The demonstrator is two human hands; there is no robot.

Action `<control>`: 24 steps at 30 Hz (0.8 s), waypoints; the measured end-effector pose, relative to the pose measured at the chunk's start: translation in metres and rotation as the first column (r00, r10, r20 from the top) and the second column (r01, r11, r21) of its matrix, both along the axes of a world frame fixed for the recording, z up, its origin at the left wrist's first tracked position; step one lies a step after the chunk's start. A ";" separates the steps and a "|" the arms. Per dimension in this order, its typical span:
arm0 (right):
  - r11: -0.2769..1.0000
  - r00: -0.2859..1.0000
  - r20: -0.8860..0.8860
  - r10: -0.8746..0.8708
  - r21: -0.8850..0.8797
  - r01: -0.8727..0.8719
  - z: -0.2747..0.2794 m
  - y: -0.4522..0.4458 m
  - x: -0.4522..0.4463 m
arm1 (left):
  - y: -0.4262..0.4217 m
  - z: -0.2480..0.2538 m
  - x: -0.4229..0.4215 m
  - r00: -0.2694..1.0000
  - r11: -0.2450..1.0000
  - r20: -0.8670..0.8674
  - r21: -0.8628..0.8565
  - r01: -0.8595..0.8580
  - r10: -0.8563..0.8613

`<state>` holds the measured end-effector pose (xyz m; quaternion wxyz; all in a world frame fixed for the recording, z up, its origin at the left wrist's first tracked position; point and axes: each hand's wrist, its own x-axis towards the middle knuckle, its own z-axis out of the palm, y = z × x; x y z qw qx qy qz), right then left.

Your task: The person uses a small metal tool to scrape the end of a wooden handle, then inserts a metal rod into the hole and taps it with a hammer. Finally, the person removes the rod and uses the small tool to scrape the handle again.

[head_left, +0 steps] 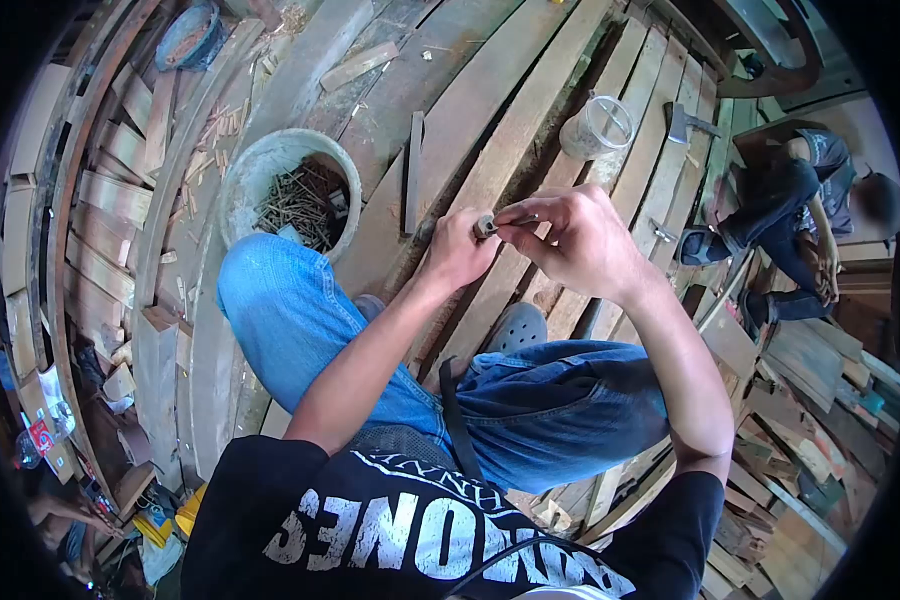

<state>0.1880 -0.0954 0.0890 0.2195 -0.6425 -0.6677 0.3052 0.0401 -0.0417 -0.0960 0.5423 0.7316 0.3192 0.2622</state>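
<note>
My left hand [458, 250] is closed around a small metal piece with a round end [485, 226], held in front of my knees; its kind I cannot make out. Fingers of my right hand [585, 245] pinch a thin, dark metal piece like a nail or bolt [520, 219], its tip close to the round end. Left of my hands, by my knee, stands a whitish bucket [236, 195] holding many long nails or bolts [300, 205]. A narrow dark bar [413, 175] lies on the planks between the bucket and my hands.
Wooden planks [530, 80] with gaps form the floor. Ahead to the right are a clear plastic tub [592, 132] and a hatchet [679, 124]. Another person [805, 200] sits at the right near scrap boards [800, 360]. A blue bucket [192, 45] stands far left.
</note>
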 end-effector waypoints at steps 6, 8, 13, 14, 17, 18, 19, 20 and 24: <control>0.995 0.998 -0.004 -0.069 -0.072 0.068 0.008 0.003 -0.003 | 0.000 0.009 -0.001 0.998 0.999 -0.059 -0.047 -0.009 0.006; 0.992 0.997 0.009 -0.082 -0.092 0.082 0.009 0.004 -0.003 | 0.002 0.021 -0.003 0.994 0.998 -0.112 -0.069 -0.013 0.005; 0.989 0.995 -0.007 -0.095 -0.115 0.094 0.007 0.005 -0.002 | 0.003 0.026 -0.004 0.985 0.996 -0.164 -0.086 0.035 -0.049; 0.989 0.995 -0.008 -0.095 -0.115 0.094 0.006 0.005 -0.002 | 0.002 0.018 -0.003 0.985 0.996 -0.165 -0.086 0.035 -0.049; 0.993 0.997 0.000 -0.076 -0.092 0.076 0.003 0.005 -0.002 | 0.000 0.004 -0.001 0.999 0.999 -0.041 -0.047 -0.005 0.003; 0.991 0.996 0.008 -0.086 -0.105 0.086 0.002 0.005 -0.002 | 0.000 0.009 -0.003 0.996 0.998 -0.089 -0.056 0.000 -0.005; 0.988 0.995 0.017 -0.096 -0.118 0.097 0.002 0.005 -0.002 | 0.001 0.015 -0.004 0.990 0.998 -0.137 -0.066 0.005 -0.014; 0.988 0.995 0.017 -0.096 -0.118 0.097 -0.001 0.005 -0.002 | 0.000 0.018 -0.005 0.990 0.998 -0.138 -0.067 0.005 -0.014; 0.986 0.995 0.071 -0.071 -0.145 0.080 -0.003 0.005 -0.001 | 0.001 0.016 -0.005 0.990 1.000 -0.137 -0.004 0.014 -0.014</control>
